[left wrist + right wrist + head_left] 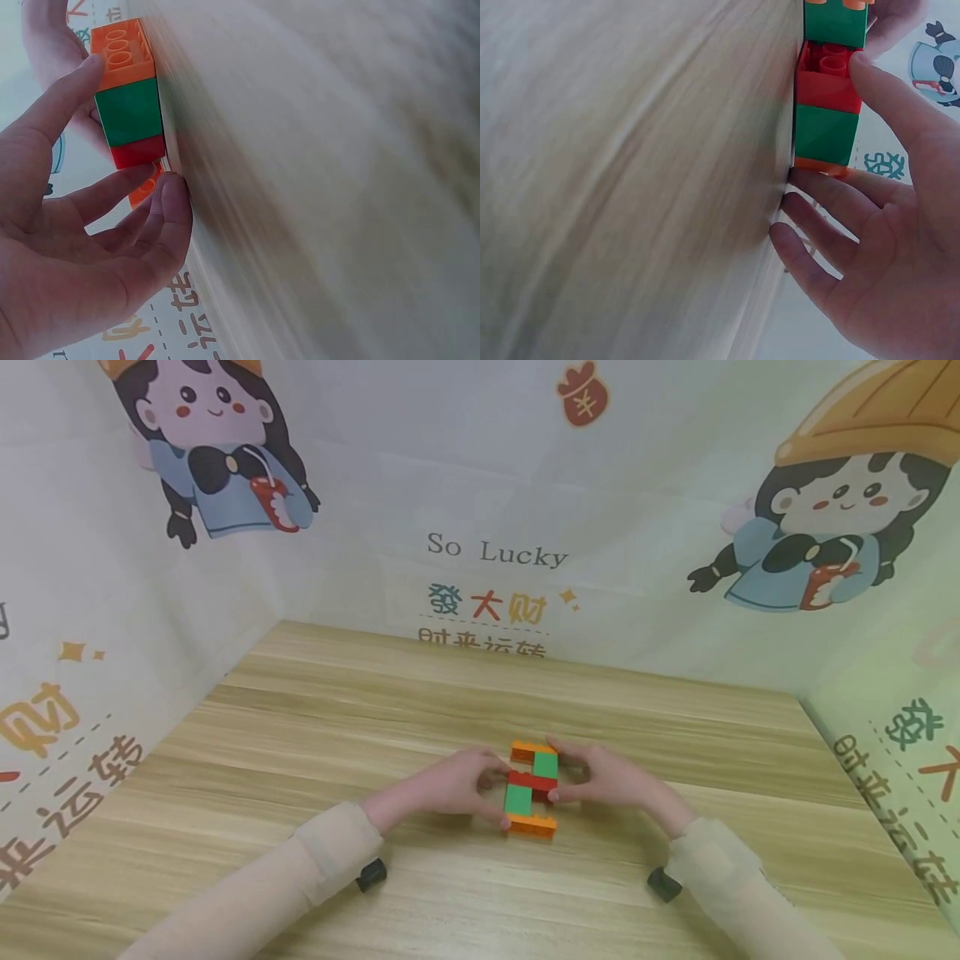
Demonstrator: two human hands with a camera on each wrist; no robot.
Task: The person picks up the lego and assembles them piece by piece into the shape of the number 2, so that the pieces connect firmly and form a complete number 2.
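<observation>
A joined row of toy building bricks lies on the wooden table between both hands. An orange brick [531, 828] forms its near end, followed by a green brick [518, 800], a red brick [534, 782] across the middle, another green brick [546, 766] and a far orange brick [522, 750]. My left hand [461, 783] grips the row from the left, thumb at the near orange brick [124, 52] and a finger by the red brick [139, 152]. From the right, my right hand [607, 777] holds it, thumb against the red brick [829, 91] and forefinger at the far end.
The wood-grain table [360, 693] extends all around the hands. A printed cloth [360, 502] stands behind and along both sides. Dark objects [371, 875] show beneath both wrists, by the pale sleeves [720, 860].
</observation>
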